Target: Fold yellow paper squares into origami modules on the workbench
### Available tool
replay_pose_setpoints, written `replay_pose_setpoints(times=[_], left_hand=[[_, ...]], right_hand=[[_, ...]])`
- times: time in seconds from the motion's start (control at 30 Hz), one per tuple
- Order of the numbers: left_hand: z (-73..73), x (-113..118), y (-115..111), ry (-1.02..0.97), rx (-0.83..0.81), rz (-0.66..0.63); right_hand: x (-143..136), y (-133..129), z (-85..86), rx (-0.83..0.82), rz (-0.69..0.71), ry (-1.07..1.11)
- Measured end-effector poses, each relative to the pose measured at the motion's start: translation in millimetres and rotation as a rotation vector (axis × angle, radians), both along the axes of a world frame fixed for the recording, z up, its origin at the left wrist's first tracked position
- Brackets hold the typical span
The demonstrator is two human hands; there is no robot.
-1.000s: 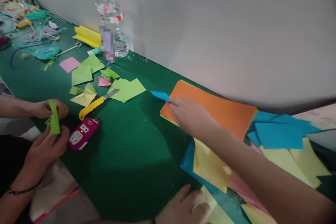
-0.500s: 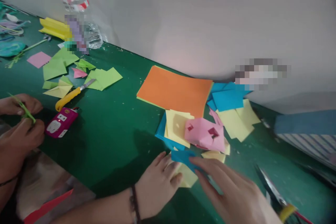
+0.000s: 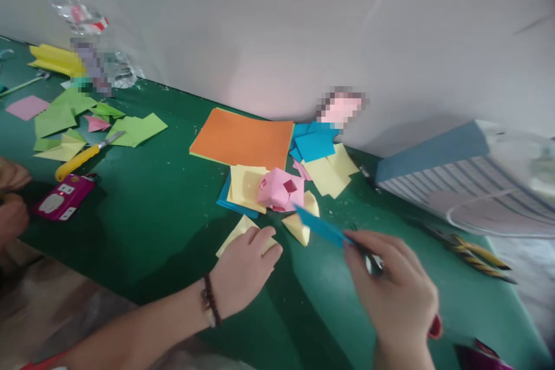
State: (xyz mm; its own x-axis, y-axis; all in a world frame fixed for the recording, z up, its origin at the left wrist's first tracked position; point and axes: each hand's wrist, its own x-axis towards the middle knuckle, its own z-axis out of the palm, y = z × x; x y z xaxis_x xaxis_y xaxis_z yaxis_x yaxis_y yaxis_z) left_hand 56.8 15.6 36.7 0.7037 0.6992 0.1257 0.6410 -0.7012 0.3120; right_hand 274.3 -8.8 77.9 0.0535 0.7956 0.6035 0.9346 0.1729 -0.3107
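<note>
My left hand [image 3: 245,269] lies palm down with its fingers loosely spread over the near edge of a pale yellow paper [image 3: 238,231]. To the right, my right hand [image 3: 394,283] pinches a folded blue paper [image 3: 323,225] between thumb and fingertips, raised above the table. Dark metal shows under its fingers, and a red piece [image 3: 435,326] shows beside the wrist; what they belong to is mostly hidden. Beyond both hands sits a folded pink paper shape [image 3: 281,189] with diamond-shaped openings, touching yellow sheets [image 3: 247,185]. Small folded yellow pieces [image 3: 297,228] lie just in front of it.
Orange paper [image 3: 245,136], blue papers [image 3: 315,145] and yellow papers [image 3: 329,173] lie near the wall. A yellow cutter [image 3: 80,161] and purple device [image 3: 65,198] are left, near another person's hands [image 3: 12,208]. A tool with yellow-black handles [image 3: 477,254] and striped box [image 3: 437,185] stand right.
The view has shifted right. My right hand has drawn back from my left hand with the blue paper, which was over the yellow paper. My left hand's fingers are closer together.
</note>
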Motion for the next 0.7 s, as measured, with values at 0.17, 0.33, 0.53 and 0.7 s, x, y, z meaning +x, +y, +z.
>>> replay_pose_setpoints(times=[0.17, 0.33, 0.53, 0.7], left_hand=[[-13.4, 4.6, -6.1, 0.078, -0.044, -0.013], [-26.5, 0.9, -16.0, -0.023, -0.068, -0.096], [-33.6, 1.1, -11.9, -0.109, -0.093, -0.154], [-34.8, 1.9, -8.9, -0.147, -0.076, -0.204]], right_hand=[[33.2, 42.2, -12.0, 0.230, -0.226, -0.127], [39.8, 92.5, -45.7, -0.051, -0.117, -0.105], [28.8, 105.6, -75.3, -0.445, 0.042, -0.030], [37.5, 119.7, -61.2, -0.534, -0.053, 0.057]])
